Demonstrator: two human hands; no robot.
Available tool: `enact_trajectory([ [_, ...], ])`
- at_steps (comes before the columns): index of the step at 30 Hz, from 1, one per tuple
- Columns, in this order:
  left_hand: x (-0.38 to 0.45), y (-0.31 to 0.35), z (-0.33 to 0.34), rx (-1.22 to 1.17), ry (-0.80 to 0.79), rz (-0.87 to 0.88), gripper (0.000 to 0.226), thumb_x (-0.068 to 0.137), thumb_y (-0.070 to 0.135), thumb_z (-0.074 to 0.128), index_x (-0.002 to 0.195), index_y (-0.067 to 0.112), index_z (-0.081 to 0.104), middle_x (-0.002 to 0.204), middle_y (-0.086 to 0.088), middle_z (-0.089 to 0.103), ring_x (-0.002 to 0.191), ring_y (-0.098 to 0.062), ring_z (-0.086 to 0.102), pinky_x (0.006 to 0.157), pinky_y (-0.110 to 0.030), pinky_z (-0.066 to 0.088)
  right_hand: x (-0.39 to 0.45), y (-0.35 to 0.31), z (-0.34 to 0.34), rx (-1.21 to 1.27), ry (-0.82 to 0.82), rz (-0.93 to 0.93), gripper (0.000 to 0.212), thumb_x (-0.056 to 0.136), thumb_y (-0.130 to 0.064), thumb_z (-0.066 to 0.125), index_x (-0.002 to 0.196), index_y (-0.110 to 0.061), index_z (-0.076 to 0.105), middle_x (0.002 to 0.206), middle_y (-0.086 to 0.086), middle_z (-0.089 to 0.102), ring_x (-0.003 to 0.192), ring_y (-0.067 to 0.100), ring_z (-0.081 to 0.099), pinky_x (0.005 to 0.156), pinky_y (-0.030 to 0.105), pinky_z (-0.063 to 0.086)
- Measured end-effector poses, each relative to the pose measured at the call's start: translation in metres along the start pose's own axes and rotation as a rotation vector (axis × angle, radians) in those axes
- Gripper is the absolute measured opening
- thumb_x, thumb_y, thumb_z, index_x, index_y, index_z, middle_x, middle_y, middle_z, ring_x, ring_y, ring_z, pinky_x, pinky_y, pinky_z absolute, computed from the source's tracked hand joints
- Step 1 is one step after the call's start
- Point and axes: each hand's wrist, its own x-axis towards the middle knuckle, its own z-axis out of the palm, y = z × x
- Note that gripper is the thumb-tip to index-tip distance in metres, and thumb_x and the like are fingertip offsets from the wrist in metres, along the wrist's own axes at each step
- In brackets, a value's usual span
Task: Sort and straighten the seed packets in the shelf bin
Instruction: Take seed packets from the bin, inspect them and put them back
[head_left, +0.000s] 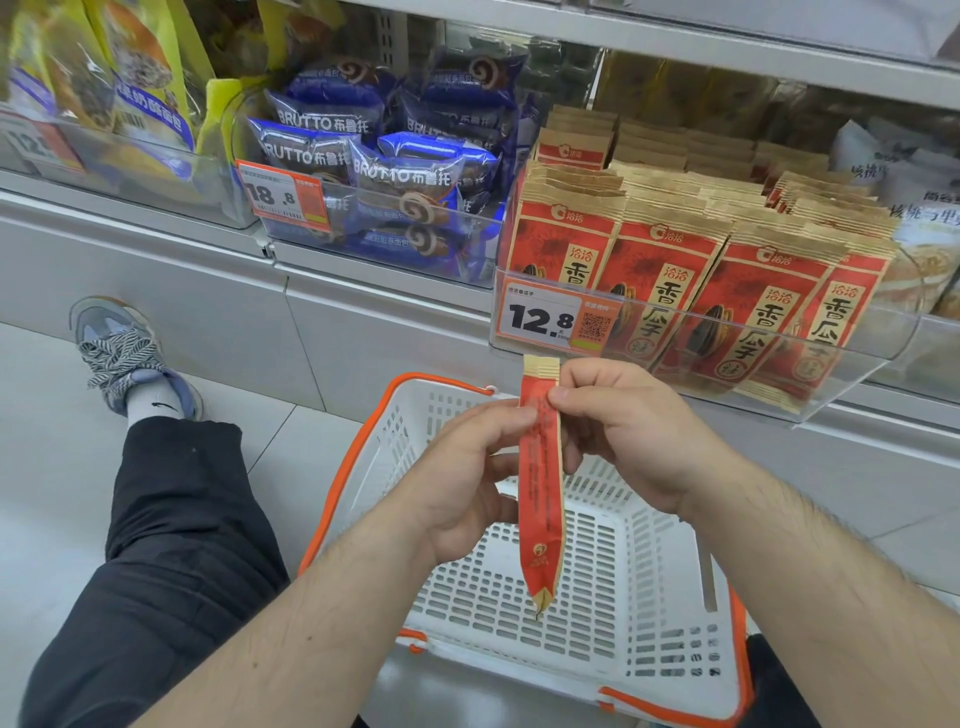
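Grey metal shelving (363, 312) is running across the shop, its pale base panel dropping to the floor. Below it, light glossy floor tiles (47, 447) are catching a soft, even glow. On the shelving's upper left, blue bread packs (363, 171) are crowding a clear bin, with yellow bags (140, 88) further left. An orange price tag (283, 195) is hanging on that bin's front. In front of the shelving, a white, orange-rimmed basket (649, 597) is sitting on the tiles.

A packet (541, 483) is held edge-on between both hands (467, 478) (631, 436), above a basket (649, 597), below the bin (852, 364) of packets (670, 291).
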Motion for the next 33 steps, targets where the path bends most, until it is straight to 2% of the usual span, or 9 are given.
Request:
enact_trajectory([
  [6, -0.001, 0.000, 0.002, 0.003, 0.115, -0.019, 0.030, 0.089, 0.034, 0.059, 0.103, 0.008, 0.065, 0.084, -0.010, 0.071, 0.070, -0.016, 0.064, 0.061, -0.036, 0.053, -0.002, -0.001, 0.004, -0.108, 0.026, 0.018, 0.030, 0.101, -0.008, 0.048, 0.072, -0.007, 0.055, 0.056, 0.005, 0.060, 0.044, 0.016, 0.049, 0.049, 0.024, 0.041],
  [9, 0.001, 0.002, 0.000, -0.079, 0.234, -0.017, 0.024, 0.095, 0.032, 0.056, 0.084, 0.015, 0.068, 0.072, -0.002, 0.069, 0.065, -0.016, 0.064, 0.062, -0.038, 0.053, -0.003, -0.003, 0.001, -0.283, 0.019, 0.039, 0.027, 0.098, -0.017, 0.056, 0.073, -0.007, 0.060, 0.056, 0.003, 0.059, 0.046, 0.014, 0.049, 0.050, 0.024, 0.041],
  [11, 0.002, 0.004, -0.003, -0.160, 0.317, -0.019, 0.026, 0.094, 0.032, 0.058, 0.076, 0.018, 0.070, 0.075, -0.004, 0.068, 0.072, -0.023, 0.063, 0.069, -0.046, 0.054, -0.006, -0.007, -0.002, -0.425, -0.094, 0.107, 0.026, 0.093, -0.019, 0.061, 0.070, -0.007, 0.062, 0.057, 0.005, 0.059, 0.046, 0.012, 0.047, 0.048, 0.024, 0.039],
  [14, 0.002, 0.007, -0.006, -0.217, 0.393, -0.025, 0.020, 0.093, 0.034, 0.058, 0.090, 0.016, 0.067, 0.097, -0.012, 0.064, 0.089, -0.030, 0.061, 0.077, -0.057, 0.054, -0.013, -0.011, -0.003, -0.619, -0.302, 0.214, 0.019, 0.087, -0.016, 0.069, 0.069, -0.009, 0.066, 0.061, 0.005, 0.065, 0.049, 0.008, 0.051, 0.051, 0.025, 0.042],
  [17, 0.003, 0.008, -0.008, -0.250, 0.407, -0.011, 0.019, 0.094, 0.033, 0.058, 0.083, 0.018, 0.064, 0.097, -0.011, 0.064, 0.092, -0.030, 0.062, 0.081, -0.061, 0.054, -0.015, -0.013, -0.002, -0.700, -0.339, 0.237, 0.012, 0.083, -0.010, 0.070, 0.073, -0.005, 0.069, 0.069, 0.007, 0.071, 0.051, 0.005, 0.054, 0.054, 0.025, 0.046],
  [20, 0.003, 0.008, -0.009, -0.271, 0.417, 0.001, 0.019, 0.095, 0.032, 0.059, 0.083, 0.018, 0.064, 0.091, -0.008, 0.065, 0.094, -0.029, 0.064, 0.090, -0.070, 0.048, -0.013, -0.012, -0.003, -0.693, -0.343, 0.232, 0.014, 0.086, -0.002, 0.064, 0.073, -0.005, 0.069, 0.068, 0.007, 0.071, 0.048, 0.002, 0.055, 0.052, 0.021, 0.046],
  [28, 0.004, 0.007, -0.010, -0.296, 0.413, -0.001, 0.016, 0.095, 0.033, 0.060, 0.088, 0.019, 0.064, 0.091, -0.007, 0.065, 0.096, -0.029, 0.063, 0.093, -0.072, 0.045, -0.009, -0.003, -0.010, -0.677, -0.377, 0.205, 0.012, 0.091, -0.001, 0.061, 0.083, 0.000, 0.070, 0.069, 0.005, 0.071, 0.053, 0.010, 0.058, 0.055, 0.022, 0.047],
  [31, 0.004, 0.010, -0.009, -0.306, 0.416, -0.016, 0.019, 0.095, 0.034, 0.060, 0.093, 0.017, 0.065, 0.095, -0.008, 0.065, 0.099, -0.030, 0.063, 0.086, -0.067, 0.051, -0.008, -0.004, -0.013, -0.613, -0.377, 0.179, 0.017, 0.090, -0.002, 0.064, 0.074, -0.005, 0.069, 0.069, 0.008, 0.072, 0.056, 0.013, 0.060, 0.059, 0.024, 0.049],
  [33, 0.006, 0.011, -0.009, -0.337, 0.402, -0.025, 0.024, 0.094, 0.036, 0.060, 0.101, 0.014, 0.065, 0.098, -0.010, 0.065, 0.097, -0.031, 0.064, 0.073, -0.058, 0.057, -0.007, -0.005, -0.015, -0.474, -0.355, 0.186, 0.017, 0.089, -0.011, 0.069, 0.074, -0.006, 0.070, 0.068, 0.010, 0.070, 0.059, 0.015, 0.061, 0.065, 0.026, 0.050],
])
